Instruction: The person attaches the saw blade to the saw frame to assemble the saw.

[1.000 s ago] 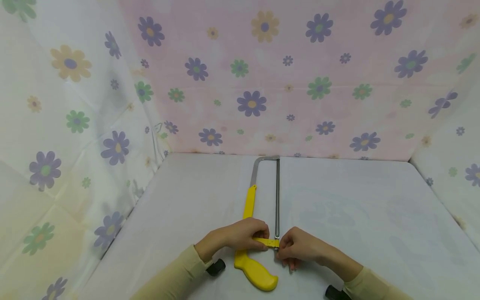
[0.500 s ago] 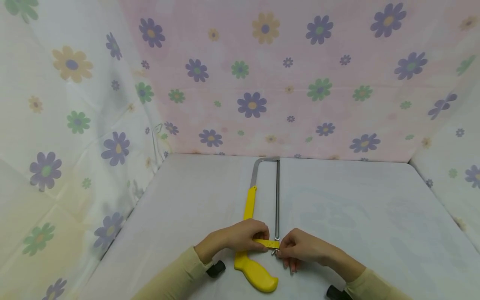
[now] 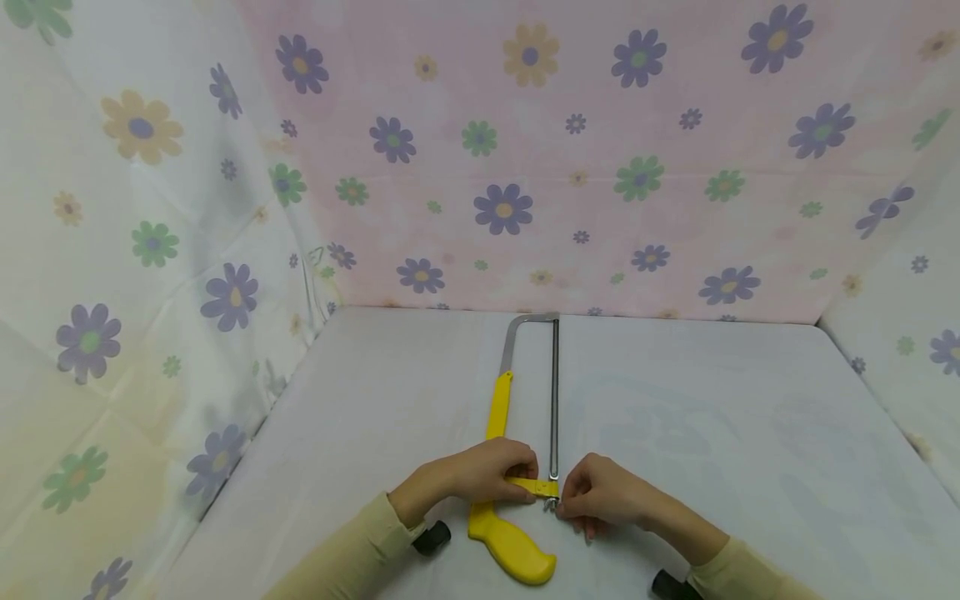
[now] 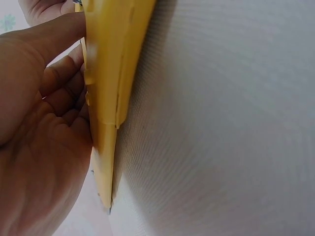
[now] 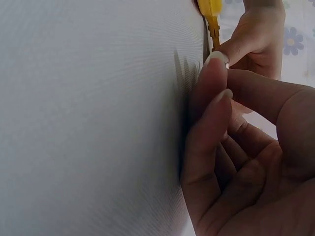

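A hacksaw [image 3: 514, 546] with a yellow handle and a grey metal front bow lies flat on the white table, its blade [image 3: 555, 400] running away from me on the right. My left hand [image 3: 487, 469] lies across the yellow frame and pinches the short yellow arm [image 3: 542, 487] between thumb and fingers. At the arm's end sits a small metal wing nut [image 3: 551, 505]. My right hand [image 3: 603, 492] has thumb and curled fingers at this wing nut, pinching its edge. In the right wrist view, the fingertips mostly hide the nut.
Flowered cloth [image 3: 504, 208] hangs behind the white table [image 3: 712, 400] and along both sides. Black wrist-camera pieces [image 3: 432, 537] show below the sleeves. The saw's front end reaches close to the table's back edge.
The right fingers shift slightly at the wing nut, whose wings show at a different angle and more plainly than a second ago. The left hand and hacksaw stay practically in place.
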The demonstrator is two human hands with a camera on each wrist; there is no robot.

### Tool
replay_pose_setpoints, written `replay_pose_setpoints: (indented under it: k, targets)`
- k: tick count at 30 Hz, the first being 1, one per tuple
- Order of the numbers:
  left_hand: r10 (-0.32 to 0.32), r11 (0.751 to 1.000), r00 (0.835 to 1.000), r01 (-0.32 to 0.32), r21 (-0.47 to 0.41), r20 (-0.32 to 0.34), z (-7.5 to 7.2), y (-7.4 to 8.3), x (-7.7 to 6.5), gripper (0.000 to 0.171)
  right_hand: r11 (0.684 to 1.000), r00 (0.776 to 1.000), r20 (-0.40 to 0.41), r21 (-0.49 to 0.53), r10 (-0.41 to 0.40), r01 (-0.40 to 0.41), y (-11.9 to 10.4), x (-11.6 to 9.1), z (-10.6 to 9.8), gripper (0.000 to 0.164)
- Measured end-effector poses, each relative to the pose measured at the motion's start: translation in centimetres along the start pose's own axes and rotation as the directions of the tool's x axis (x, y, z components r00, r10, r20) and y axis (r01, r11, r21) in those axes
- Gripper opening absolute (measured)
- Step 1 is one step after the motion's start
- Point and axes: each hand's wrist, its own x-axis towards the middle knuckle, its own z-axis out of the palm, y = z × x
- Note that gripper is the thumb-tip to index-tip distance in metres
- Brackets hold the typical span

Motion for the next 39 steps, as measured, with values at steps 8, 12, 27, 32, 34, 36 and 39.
replay_pose_setpoints:
  k: [8, 12, 27, 32, 34, 36, 39]
  targets:
    - [0.004, 1.0, 1.0, -0.004, -0.006, 0.0, 0.1, 0.0, -0.1, 0.012, 0.999, 0.999, 0.035, 0.044, -0.022, 0.021, -0.2, -0.1, 0.3, 0.014]
    - [0.005, 1.0, 1.0, -0.005, -0.005, 0.0, 0.1, 0.0, -0.1, 0.012, 0.998, 1.0, 0.03, 0.055, -0.001, -0.001, -0.2, 0.0, 0.5, 0.018]
    - [0.017, 1.0, 1.0, -0.017, -0.008, 0.003, 0.1, -0.1, -0.1, 0.012, 0.998, 0.997, 0.064, 0.039, 0.044, -0.047, -0.1, -0.2, 0.1, 0.025]
    - [0.015, 1.0, 1.0, -0.015, -0.002, 0.006, -0.1, 0.0, 0.0, 0.012, 0.999, 0.997, 0.071, 0.031, 0.017, -0.019, -0.2, -0.4, -0.4, 0.02]
    - [0.014, 1.0, 1.0, -0.014, 0.001, 0.008, -0.1, 0.0, 0.0, 0.012, 1.0, 0.998, 0.059, 0.025, 0.01, -0.011, -0.3, -0.4, -0.4, 0.018]
    - [0.01, 1.0, 1.0, -0.01, 0.009, 0.012, -0.1, 0.0, 0.1, 0.012, 1.0, 0.999, 0.043, 0.016, 0.005, -0.006, -0.4, -0.4, -0.4, 0.017]
    - [-0.001, 1.0, 1.0, 0.001, 0.022, 0.019, -0.1, 0.1, 0.1, 0.012, 1.0, 1.0, 0.019, 0.001, 0.009, -0.009, -0.5, -0.3, -0.3, 0.015]
